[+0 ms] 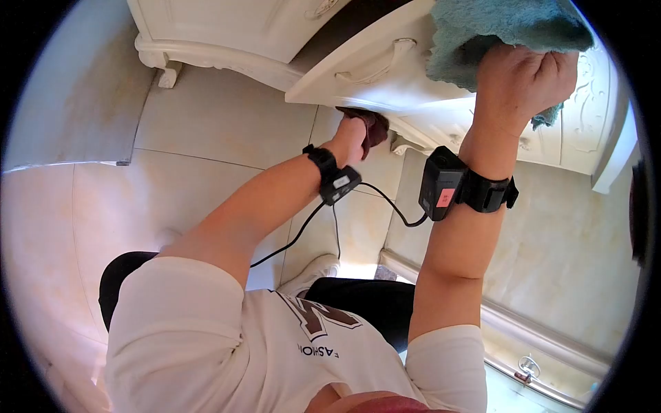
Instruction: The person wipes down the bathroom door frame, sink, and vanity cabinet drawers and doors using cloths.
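Observation:
My right hand is closed in a fist on a teal cloth, which bunches over the top of a white drawer front. A small end of this cloth sticks out below the fist. Lower down, my left hand grips a dark maroon cloth close to the drawer's bottom edge. Whether that cloth touches the drawer I cannot tell. The curved drawer front has a carved handle and stands out from the cabinet, with a dark gap behind it.
Another white cabinet front on a carved foot stands at the upper left. Black devices are strapped to both wrists, and a black cable hangs between my arms. Pale floor tiles lie below, with a white shoe on them.

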